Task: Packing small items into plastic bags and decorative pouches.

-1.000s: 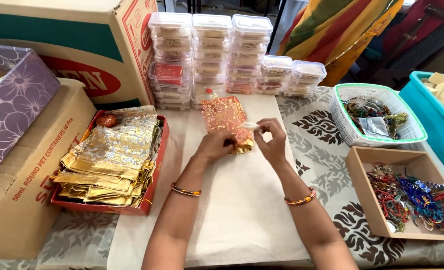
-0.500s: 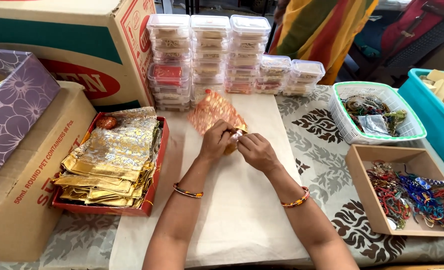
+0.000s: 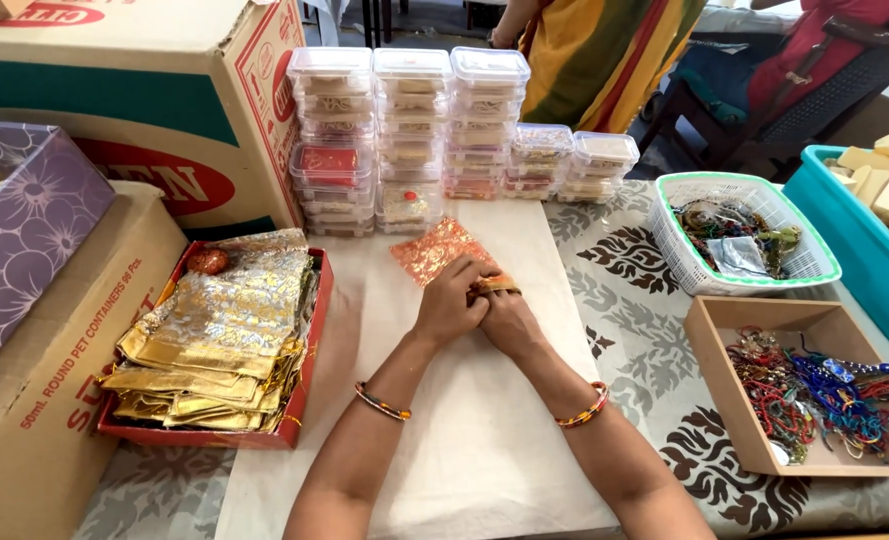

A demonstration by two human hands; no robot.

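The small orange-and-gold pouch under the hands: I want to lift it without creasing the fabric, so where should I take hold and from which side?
Probably by the gathered mouth end, where the left hand and right hand already meet. The orange pouch lies flat on the white cloth, its far end fanning toward the stacked clear boxes. Come from the near side and pinch its thin edge.

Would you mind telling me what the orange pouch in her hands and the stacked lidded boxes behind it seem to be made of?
The orange pouch looks like thin woven fabric with shiny gold patterning; it lies limp and flat. The stacked boxes look like clear rigid plastic, since their contents show through the walls and the lids glint.
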